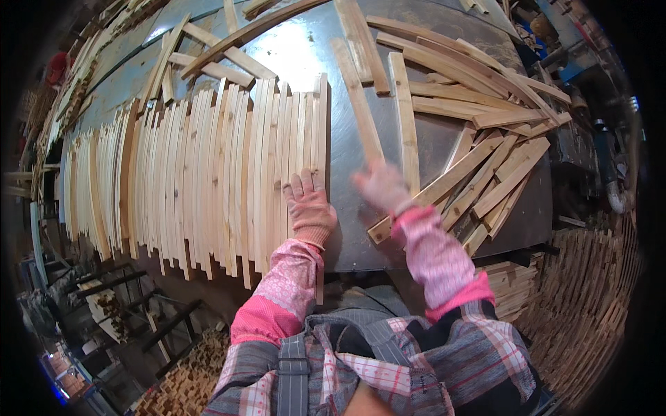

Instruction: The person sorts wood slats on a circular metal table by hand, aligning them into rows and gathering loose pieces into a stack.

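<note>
My left hand [309,208], in a pale work glove, lies flat with its fingers stretched out on the right end of a long row of wooden strips [236,159]. The strips stand side by side across the metal table, their ends uneven. My right hand [383,187], also gloved, is smeared by motion at the near end of a loose wooden strip [359,104]. Whether its fingers grip that strip cannot be made out. Just right of this hand another wooden strip [404,121] lies lengthwise.
A jumbled pile of wooden strips [485,118] covers the table's right side. More loose strips [215,59] lie crosswise beyond the row. The metal table [361,253] ends close in front of me. Stacked wood [576,298] stands at the lower right, with cut pieces [184,374] at the lower left.
</note>
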Tool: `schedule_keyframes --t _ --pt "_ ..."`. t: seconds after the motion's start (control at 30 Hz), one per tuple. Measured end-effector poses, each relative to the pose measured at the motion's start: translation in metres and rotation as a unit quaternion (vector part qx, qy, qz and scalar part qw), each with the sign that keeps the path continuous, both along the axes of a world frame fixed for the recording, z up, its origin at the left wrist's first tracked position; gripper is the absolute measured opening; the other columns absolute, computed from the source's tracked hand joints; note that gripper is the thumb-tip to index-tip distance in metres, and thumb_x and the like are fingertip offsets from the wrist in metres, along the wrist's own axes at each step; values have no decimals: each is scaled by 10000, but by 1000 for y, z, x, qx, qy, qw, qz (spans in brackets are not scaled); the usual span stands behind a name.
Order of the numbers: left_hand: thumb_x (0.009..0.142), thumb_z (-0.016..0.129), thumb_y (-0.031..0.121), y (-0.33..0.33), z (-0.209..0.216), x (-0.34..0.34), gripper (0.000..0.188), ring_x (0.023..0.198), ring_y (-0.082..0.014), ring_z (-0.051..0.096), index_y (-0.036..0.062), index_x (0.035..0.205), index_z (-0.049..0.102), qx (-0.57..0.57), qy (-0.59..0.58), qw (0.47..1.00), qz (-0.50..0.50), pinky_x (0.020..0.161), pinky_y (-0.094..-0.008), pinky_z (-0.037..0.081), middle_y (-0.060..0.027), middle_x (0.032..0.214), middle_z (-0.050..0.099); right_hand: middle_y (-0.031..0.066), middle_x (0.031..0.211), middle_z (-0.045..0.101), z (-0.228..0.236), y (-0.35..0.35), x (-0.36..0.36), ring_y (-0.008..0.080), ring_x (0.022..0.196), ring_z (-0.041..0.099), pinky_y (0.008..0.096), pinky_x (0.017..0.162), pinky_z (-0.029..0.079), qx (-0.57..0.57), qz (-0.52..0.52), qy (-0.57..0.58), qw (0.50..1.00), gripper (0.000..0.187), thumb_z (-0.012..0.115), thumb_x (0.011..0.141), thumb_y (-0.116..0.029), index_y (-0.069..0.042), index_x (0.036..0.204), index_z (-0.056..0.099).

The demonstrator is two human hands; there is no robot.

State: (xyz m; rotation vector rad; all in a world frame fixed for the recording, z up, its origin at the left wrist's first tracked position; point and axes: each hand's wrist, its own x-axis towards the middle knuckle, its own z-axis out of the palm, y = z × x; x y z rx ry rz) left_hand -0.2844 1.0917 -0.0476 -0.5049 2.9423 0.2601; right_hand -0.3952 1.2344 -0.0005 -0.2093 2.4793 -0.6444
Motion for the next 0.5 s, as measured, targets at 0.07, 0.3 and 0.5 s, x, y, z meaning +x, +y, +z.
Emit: schedule_keyframes --t 0.07,0.3,0.5 --pt "794 666 273 -3 -1 0 793 1466 -431 279 77 1510 388 28 47 998 -12 1206 -581 175 -198 1578 322 259 1263 602 -3 -8 -51 416 1161 611 485 938 523 75 -1 95 993 581 722 832 -354 -24 1273 536" --pt "819 629 370 -47 17 27 747 1418 -436 367 23 1455 449 177 63 982 35 1222 -546 164 -237 1503 442 277 1169 650 -34 -39 61 445 1146 610 493 970 501 -122 76 -32 989 537 667 859 -260 -78 1342 520" --pt "831 664 422 -59 21 33 754 1396 -435 396 -11 1421 482 223 149 963 -32 1194 -524 260 -273 1466 453 252 1006 689 -95 -44 29 457 967 642 514 859 518 -229 75 -209 948 313 537 946 -281 -19 1016 692"
